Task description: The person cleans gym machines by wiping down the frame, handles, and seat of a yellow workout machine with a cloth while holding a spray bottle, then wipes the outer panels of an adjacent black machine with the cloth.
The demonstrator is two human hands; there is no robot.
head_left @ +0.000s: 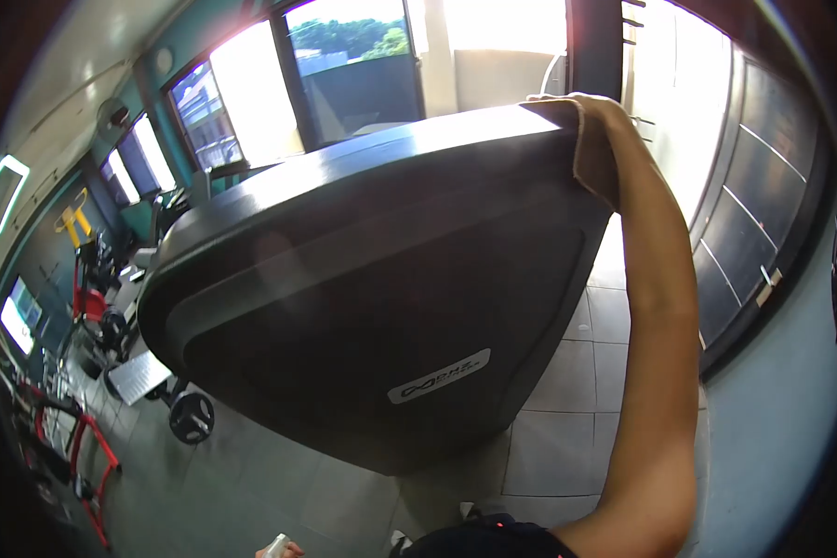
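My right hand reaches over the top right corner of a large black gym machine cover bearing a silver logo plate. Under the palm is a brown cloth, which hangs down over the corner; the fingertips rest along the top and are partly hidden. Low at the bottom edge, my left hand is closed around a white spray bottle. Only the bottle's top shows, and most of that hand is cut off by the frame. The left hand is apart from the machine.
Exercise machines with red frames and a dumbbell-like black weight stand on the left. Grey floor tiles run around the cover. A dark panelled door is at right, windows behind.
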